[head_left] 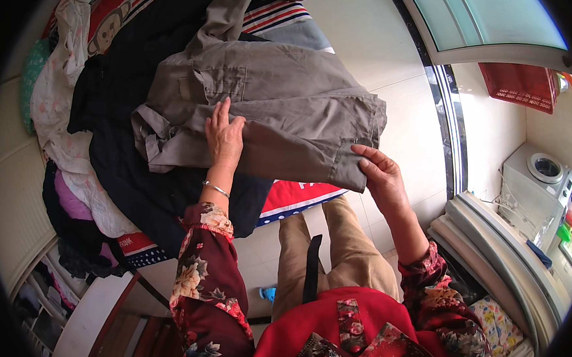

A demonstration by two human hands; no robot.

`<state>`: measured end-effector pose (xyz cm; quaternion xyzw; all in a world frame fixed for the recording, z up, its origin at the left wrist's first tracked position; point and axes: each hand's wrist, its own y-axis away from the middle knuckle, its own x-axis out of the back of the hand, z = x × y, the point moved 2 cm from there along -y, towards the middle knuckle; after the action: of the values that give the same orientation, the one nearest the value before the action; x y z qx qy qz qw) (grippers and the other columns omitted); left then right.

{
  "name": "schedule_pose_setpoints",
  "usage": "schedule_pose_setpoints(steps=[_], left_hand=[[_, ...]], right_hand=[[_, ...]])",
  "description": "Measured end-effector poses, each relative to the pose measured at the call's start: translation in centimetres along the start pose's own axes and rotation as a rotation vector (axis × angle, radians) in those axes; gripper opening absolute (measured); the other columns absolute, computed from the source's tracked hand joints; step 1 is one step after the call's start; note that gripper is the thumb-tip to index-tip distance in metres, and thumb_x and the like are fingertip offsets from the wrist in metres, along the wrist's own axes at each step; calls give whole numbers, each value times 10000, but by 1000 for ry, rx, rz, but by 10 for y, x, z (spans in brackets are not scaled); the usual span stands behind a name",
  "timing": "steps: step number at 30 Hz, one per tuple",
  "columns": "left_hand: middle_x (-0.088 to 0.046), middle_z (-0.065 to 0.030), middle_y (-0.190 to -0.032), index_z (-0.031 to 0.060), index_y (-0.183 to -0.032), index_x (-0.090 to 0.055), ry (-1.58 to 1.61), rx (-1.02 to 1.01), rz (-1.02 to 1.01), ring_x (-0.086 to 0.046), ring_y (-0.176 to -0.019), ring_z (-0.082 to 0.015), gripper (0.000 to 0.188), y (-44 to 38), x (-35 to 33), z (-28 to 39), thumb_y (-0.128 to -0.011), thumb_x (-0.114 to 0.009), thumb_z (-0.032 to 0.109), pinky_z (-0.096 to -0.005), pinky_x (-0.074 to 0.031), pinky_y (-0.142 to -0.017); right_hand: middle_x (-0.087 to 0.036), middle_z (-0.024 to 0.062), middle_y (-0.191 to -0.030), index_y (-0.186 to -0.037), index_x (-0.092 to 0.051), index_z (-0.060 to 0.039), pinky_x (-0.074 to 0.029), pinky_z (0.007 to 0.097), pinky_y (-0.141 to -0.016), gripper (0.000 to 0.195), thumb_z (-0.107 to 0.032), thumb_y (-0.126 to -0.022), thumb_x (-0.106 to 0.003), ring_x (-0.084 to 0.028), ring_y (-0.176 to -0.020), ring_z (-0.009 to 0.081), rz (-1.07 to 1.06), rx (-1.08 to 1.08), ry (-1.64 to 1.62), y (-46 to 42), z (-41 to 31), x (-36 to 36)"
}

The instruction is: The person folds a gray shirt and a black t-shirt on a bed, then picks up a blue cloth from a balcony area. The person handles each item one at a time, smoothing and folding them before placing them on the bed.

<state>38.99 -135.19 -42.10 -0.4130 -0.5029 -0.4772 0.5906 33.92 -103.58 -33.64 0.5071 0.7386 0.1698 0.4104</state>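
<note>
A grey long-sleeved work shirt (pixel 281 95) with a chest pocket lies spread on its side over dark clothing (pixel 123 90) on a bed, its collar towards the left. My left hand (pixel 225 135) rests flat on the shirt just below the pocket, fingers slightly apart. At the lower right, my right hand (pixel 381 172) pinches the edge of the shirt's cuff (pixel 349 167) between thumb and fingers. A red, striped and dotted bedcover (pixel 299 197) shows beneath the clothes.
A pale patterned garment (pixel 60 94) and black and purple clothes (pixel 73 196) lie at the left. An open-fronted cabinet (pixel 96 327) stands at the lower left. Rolled or folded mats (pixel 482 250) stand at the right, beyond them a washing machine (pixel 536 173) and a red plastic crate (pixel 518 85).
</note>
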Motion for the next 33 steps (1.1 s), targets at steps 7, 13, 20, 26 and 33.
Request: schedule_pose_setpoints(steps=[7,13,20,26,33], left_hand=[[-346,-130,-1355,156,-1193,-492,16,127,97,-391,-1176,-337,454,-5,-1,-4,-765,-639,183,-418,-377,-929],[-190,-184,-1419,171,-1353,-303,129,211,-107,-268,-1269,-367,752,26,-26,16,-717,-701,232,-446,-307,-996],[-122,-121,-1459,224,-1391,-235,167,152,-205,-188,-1320,-344,778,43,-32,33,-751,-666,318,-512,-320,-962],[-74,-106,-1474,232,-1407,-188,80,307,-258,-152,-1330,-358,708,45,-39,35,-826,-579,333,-581,-301,-956],[-59,-91,-1478,261,-1409,-172,25,384,-279,-120,-1344,-332,714,35,-43,46,-825,-559,397,-606,-267,-970]], right_hand=[[-585,56,-818,-1229,-435,15,-456,243,-655,406,-192,-892,-526,-562,-718,120,137,12,28,-39,24,47],[-546,105,-1067,-1231,-432,23,-421,308,-809,612,-424,-838,-575,-504,-982,154,348,25,283,-76,55,82],[-645,77,-805,-1001,-588,5,-456,282,-702,326,-276,-838,-613,-587,-726,157,293,200,590,-78,62,52],[-604,149,-734,-902,-591,-22,-460,398,-602,145,-109,-791,-621,-576,-699,342,264,775,1136,-49,18,9],[-557,195,-1032,-1264,-384,-33,-436,412,-783,530,-158,-802,-611,-539,-919,364,523,430,1098,-90,49,77]])
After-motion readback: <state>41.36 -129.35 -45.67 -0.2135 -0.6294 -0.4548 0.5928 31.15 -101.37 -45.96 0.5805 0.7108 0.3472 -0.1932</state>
